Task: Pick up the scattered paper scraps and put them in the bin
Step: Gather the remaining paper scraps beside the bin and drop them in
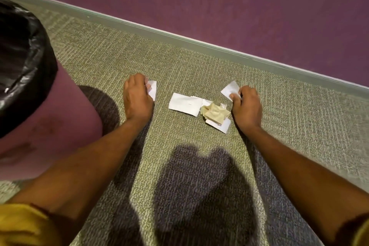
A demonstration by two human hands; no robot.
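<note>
A: Where are the paper scraps?

B: On the floor (199,62), toward the edge that meets the wall (239,6). A small heap lies between the two hands: a large white sheet (183,104), a crumpled tan paper (214,113) partly over its corner, and another white piece (219,126) poking out beneath.

A: And the hands?

B: Both are busy. The left hand (137,98) has its fingers curled round a white scrap (152,89), whose edge shows past the knuckles. The right hand (246,104) pinches a second white scrap (229,88) between thumb and fingers, just beside the heap.

A: Why one on each side?

B: My guess is that the outlying bits go first, so the heap can be gathered in one scoop afterwards.

A: The bin?

B: The bin (60,106) stands on the floor at the person's left, near the left arm, with a black liner (24,56) folded over its rim and its mouth open upward. That closeness looks handy: a short swing of the left hand should reach it.

A: How far along is the job?

B: Early, I'd judge. Most of the paper lies on the floor, and I cannot tell whether anything is in the bin.
</note>
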